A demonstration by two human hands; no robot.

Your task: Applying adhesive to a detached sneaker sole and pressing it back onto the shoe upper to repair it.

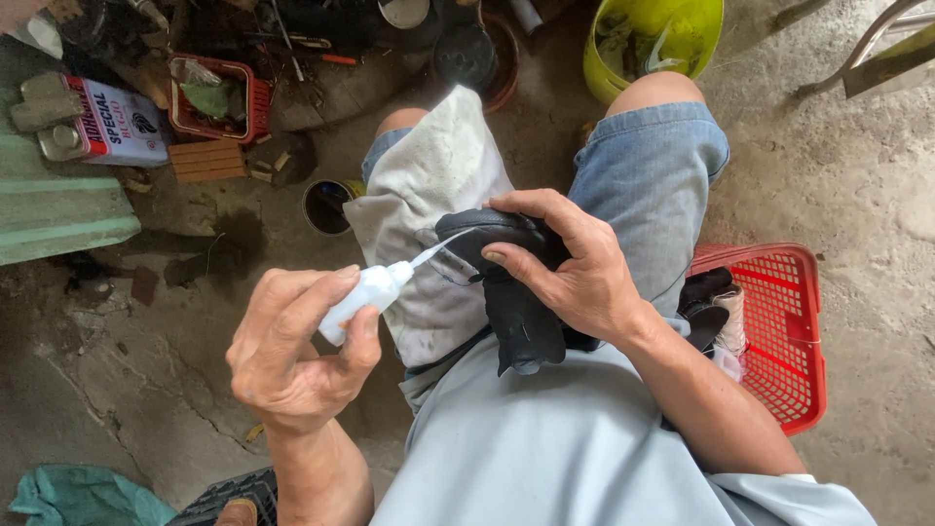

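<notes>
My left hand (pixel 292 351) grips a small white squeeze bottle (pixel 365 297) with a thin pointed nozzle. The nozzle tip touches the edge of a black shoe (pixel 514 312) that lies on a stained white cloth (pixel 438 185) over my left knee. My right hand (pixel 570 263) is clamped over the top of the shoe, fingers curled around its upper edge and thumb pressing its side. I sit in blue denim shorts and a pale blue shirt.
A red plastic basket (pixel 789 331) with dark footwear stands at my right. A yellow-green bucket (pixel 672 34) sits beyond my right knee. A small red basket (pixel 219 97), a rectangular metal can (pixel 107 122), a round tin (pixel 326 205) and tool clutter lie at upper left on the concrete floor.
</notes>
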